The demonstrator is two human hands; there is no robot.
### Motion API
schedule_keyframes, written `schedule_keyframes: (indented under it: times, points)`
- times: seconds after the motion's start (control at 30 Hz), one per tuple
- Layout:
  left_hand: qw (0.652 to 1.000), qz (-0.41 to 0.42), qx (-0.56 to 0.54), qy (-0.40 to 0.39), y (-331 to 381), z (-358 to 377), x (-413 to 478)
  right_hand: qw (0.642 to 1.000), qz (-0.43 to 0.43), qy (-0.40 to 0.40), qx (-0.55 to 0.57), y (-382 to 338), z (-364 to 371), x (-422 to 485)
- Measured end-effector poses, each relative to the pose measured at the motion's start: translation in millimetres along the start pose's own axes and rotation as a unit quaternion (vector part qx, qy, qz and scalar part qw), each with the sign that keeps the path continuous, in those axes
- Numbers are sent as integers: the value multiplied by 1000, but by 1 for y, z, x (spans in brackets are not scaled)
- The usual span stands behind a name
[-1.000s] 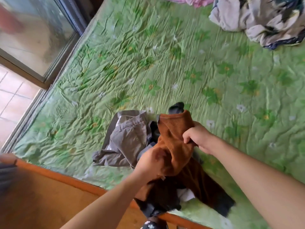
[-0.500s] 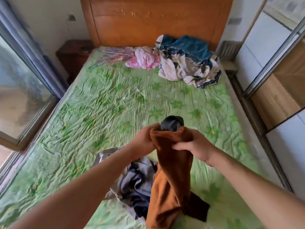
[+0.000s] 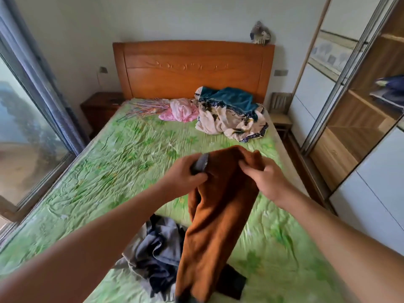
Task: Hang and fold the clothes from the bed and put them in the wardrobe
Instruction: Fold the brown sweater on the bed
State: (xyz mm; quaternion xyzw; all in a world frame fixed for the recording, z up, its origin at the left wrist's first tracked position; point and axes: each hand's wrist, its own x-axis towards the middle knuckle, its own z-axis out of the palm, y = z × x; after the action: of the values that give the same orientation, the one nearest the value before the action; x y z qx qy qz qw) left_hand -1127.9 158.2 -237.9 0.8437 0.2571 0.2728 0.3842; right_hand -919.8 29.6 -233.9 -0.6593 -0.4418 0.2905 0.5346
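Dark nightstand (image 3: 99, 106) near the sliding window (image 3: 26, 132), slatted wooden chair (image 3: 281, 115) opposite.

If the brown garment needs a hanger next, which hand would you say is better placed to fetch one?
Probably the left hand: the hangers lie on the bed's far left, its side, while the right hand could hold the brown garment alone.

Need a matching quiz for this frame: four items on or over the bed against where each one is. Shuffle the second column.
Items:
1. brown garment
2. grey clothes
3. pink garment
4. hangers

Places:
A. right beside the patterned blanket
B. gripped by the left hand and right hand
C. far left corner of the bed
D. heaped at the bed's near end

Pairs: 1-B, 2-D, 3-A, 4-C
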Motion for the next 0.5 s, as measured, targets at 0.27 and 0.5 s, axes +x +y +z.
schedule_keyframes:
  times: [0.27,0.5]
  points:
    - [992,-64,83,-65,39,65,-30,996,-48,63,-29,-22,-135,-70]
    - [904,-87,341,-244,65,118,-54,990,-84,67,-95,-13,-195,-113]
